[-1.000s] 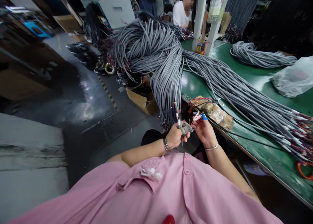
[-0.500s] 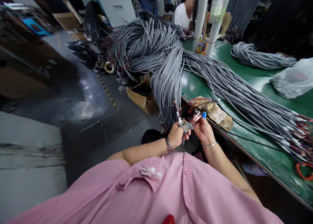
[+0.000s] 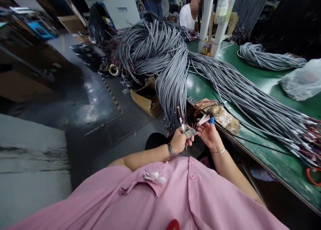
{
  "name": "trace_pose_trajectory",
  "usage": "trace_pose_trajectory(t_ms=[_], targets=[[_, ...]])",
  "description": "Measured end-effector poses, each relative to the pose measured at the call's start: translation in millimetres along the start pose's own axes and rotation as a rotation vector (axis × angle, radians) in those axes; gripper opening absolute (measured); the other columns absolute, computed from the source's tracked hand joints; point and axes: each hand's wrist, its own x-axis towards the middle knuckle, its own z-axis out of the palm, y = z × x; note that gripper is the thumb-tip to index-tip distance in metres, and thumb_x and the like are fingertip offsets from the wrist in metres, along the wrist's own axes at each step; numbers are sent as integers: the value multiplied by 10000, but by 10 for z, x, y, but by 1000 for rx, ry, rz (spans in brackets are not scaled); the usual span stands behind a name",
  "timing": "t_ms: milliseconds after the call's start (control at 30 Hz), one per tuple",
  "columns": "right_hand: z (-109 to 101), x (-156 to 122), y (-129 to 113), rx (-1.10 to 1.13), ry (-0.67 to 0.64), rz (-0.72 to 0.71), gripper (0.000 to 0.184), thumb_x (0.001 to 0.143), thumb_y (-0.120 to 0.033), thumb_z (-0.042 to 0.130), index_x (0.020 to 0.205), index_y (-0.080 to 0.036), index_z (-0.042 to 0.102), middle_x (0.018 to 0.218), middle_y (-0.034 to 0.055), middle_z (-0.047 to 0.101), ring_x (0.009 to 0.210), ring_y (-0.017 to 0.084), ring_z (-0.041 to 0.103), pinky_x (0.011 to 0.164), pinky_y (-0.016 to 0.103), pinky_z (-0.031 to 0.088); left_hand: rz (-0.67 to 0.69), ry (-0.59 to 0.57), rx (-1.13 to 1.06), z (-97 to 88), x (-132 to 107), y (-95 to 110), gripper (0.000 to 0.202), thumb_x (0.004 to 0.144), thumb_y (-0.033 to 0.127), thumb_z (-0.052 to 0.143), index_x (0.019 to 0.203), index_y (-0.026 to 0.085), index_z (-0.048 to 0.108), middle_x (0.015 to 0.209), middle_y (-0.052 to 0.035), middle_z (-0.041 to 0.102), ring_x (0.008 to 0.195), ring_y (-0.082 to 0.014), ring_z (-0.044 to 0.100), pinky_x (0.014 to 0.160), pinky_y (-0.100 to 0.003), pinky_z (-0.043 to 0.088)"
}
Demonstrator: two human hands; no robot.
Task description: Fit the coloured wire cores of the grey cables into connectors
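My left hand (image 3: pixel 178 141) is closed around a grey cable (image 3: pixel 183 128) whose white-sleeved end points up, with thin red and dark wires fanning out of it. A grey wrap with a yellow band (image 3: pixel 190 133) lies at this hand's thumb; whether it covers the thumb cannot be made out. More fine orange-red wires (image 3: pixel 193 125) stick out beside it. Just to the right, my right hand (image 3: pixel 209 134) has its fingertips brought together at these wires. It wears a blue cover (image 3: pixel 212 120) on one fingertip and a pale pink wrap (image 3: pixel 203 119) on another finger.
Long grey cables (image 3: pixel 240 86) lie across the green table (image 3: pixel 273 169), and a large bundle (image 3: pixel 173 79) hangs over its left end. A cardboard box (image 3: pixel 144 101) stands on the floor below. At the table edge is a taped board (image 3: pixel 229 121). A person (image 3: pixel 187 17) sits behind.
My right hand has shifted slightly right and down, and its pink-wrapped finger has changed angle. My left hand still holds the cable, a little lower and further left.
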Motion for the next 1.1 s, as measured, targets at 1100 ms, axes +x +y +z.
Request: trace_pose_trajectory(t_ms=[1100], targets=[[159, 54, -21, 65, 86, -164, 218, 798, -431, 694, 796, -215, 662, 852, 13, 727, 681, 130, 619, 629, 264, 501, 15, 45, -48, 110, 126, -36, 242, 713, 362, 668, 738, 136, 586, 515, 7, 583, 333, -78, 475, 329, -194, 264]])
